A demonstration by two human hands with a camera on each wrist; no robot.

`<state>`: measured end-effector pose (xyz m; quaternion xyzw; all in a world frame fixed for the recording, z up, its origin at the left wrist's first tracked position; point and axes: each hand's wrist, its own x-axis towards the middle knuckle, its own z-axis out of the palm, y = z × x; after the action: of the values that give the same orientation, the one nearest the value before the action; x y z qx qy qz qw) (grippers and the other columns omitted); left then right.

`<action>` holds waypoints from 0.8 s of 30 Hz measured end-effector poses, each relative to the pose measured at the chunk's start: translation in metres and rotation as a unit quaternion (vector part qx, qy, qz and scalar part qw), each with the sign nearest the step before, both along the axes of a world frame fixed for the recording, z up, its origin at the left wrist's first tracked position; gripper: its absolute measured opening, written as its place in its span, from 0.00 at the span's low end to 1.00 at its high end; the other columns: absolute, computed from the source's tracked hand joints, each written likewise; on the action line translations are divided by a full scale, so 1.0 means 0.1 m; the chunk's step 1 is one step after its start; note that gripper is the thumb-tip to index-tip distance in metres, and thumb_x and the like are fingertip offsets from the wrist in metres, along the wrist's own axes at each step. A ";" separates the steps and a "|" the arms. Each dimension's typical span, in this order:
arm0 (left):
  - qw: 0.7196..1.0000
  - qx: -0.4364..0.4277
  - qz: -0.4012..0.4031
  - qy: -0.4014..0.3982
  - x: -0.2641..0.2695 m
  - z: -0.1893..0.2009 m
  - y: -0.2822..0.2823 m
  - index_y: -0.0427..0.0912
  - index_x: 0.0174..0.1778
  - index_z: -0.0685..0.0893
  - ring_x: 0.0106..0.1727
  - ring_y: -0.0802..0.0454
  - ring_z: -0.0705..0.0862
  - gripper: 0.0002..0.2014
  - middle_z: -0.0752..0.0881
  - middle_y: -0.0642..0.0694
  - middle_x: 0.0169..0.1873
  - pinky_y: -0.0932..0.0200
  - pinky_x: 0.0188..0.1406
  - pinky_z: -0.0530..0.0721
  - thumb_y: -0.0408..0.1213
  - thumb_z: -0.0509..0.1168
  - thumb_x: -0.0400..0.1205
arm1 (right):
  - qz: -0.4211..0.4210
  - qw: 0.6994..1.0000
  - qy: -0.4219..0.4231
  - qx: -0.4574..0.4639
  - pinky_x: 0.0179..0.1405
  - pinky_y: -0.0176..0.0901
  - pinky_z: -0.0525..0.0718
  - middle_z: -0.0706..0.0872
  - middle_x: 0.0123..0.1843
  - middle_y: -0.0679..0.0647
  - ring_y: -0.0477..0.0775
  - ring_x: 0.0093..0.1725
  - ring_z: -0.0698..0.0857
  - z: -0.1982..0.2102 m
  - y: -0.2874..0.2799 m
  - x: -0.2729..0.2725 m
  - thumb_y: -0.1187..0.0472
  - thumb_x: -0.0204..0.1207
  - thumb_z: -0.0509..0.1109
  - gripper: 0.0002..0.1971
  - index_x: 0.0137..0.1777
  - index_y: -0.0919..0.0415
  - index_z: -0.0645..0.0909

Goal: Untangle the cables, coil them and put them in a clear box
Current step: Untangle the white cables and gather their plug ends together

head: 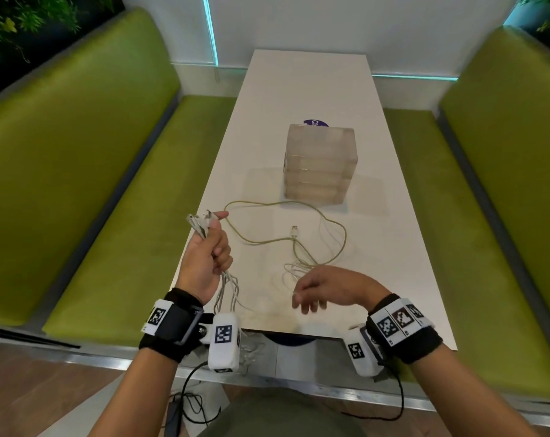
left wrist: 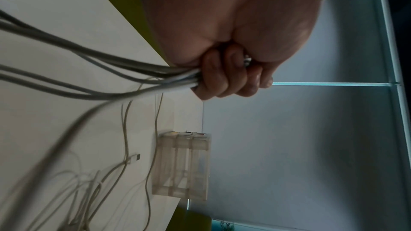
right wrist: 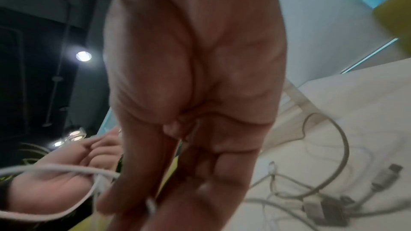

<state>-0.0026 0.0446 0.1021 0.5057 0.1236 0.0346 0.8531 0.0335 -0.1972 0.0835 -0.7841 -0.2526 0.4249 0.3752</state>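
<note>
White and beige cables [head: 294,244] sprawl in loose loops over the near half of the table [head: 377,152], between the hands and the clear box [head: 319,165], which stands upright mid-table, apart from the loops. Left hand [head: 209,257], raised at the table's left edge, grips a bundle of several white strands, fingers [left wrist: 222,80] curled tight round them; plug ends stick out above the fist and the strands trail down past the table edge. Right hand [head: 325,287] hovers low over the tangle, fingers slack and slightly spread; the blurred wrist view shows a thin white strand at the fingertips [right wrist: 133,205], but whether it is pinched or merely touched cannot be told. One USB plug [head: 294,230] lies free on the table.

Handling, judged: light, limp, smooth-jacketed cord; it should slide through a loose grasp and snag where loops cross. Best taken near a plug end and drawn out hand over hand; plugs are the stiff parts and likely to catch.

Hard to read: the number of separate cables, the knot beneath the right hand, strand ends hanging below the table, and whether the box is open; a purple sticker [head: 314,123] behind it is half hidden
</note>
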 end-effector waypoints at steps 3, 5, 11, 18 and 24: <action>1.000 -0.003 0.004 -0.012 0.02 0.03 0.01 0.47 0.58 0.78 0.18 0.62 0.57 0.12 0.63 0.54 0.21 0.64 0.17 0.52 0.44 0.52 0.88 | 0.027 0.994 0.106 -0.004 0.40 0.39 0.88 0.86 0.39 0.56 0.50 0.38 0.89 -0.13 0.04 -0.16 0.68 0.79 0.64 0.08 0.50 0.65 0.85; 1.000 -0.004 0.002 -0.017 0.03 0.03 0.01 0.47 0.58 0.78 0.18 0.62 0.57 0.12 0.63 0.54 0.21 0.64 0.18 0.53 0.45 0.53 0.87 | 0.032 0.986 0.162 -0.002 0.40 0.41 0.89 0.85 0.38 0.58 0.55 0.39 0.89 -0.22 0.05 -0.28 0.72 0.78 0.62 0.09 0.48 0.64 0.84; 1.000 -0.014 0.005 -0.024 0.02 0.05 -0.02 0.47 0.54 0.78 0.18 0.62 0.57 0.11 0.64 0.54 0.21 0.65 0.18 0.53 0.44 0.52 0.88 | 0.099 0.968 0.226 -0.036 0.45 0.43 0.88 0.86 0.38 0.56 0.52 0.39 0.87 -0.44 0.09 -0.53 0.71 0.79 0.64 0.11 0.44 0.57 0.85; 0.996 -0.054 -0.064 -0.026 -0.02 0.08 -0.07 0.46 0.55 0.80 0.18 0.61 0.53 0.22 0.63 0.54 0.20 0.64 0.17 0.50 0.58 0.51 0.82 | 0.103 0.984 0.013 -0.143 0.54 0.46 0.82 0.88 0.56 0.56 0.55 0.53 0.86 -0.55 0.16 -0.56 0.62 0.76 0.72 0.14 0.62 0.59 0.82; 0.985 -0.070 -0.155 0.006 -0.07 0.05 -0.17 0.38 0.62 0.80 0.19 0.59 0.51 0.41 0.64 0.53 0.19 0.64 0.17 0.50 0.71 0.47 0.74 | -0.071 0.993 -0.077 -0.048 0.42 0.36 0.78 0.86 0.52 0.49 0.48 0.43 0.84 -0.26 0.14 -0.27 0.58 0.78 0.70 0.15 0.65 0.53 0.79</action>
<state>-0.0093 0.0276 0.1073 0.4577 0.0511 -0.1097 0.8808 0.0066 -0.1832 0.0580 -0.8475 -0.2041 0.3472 0.3457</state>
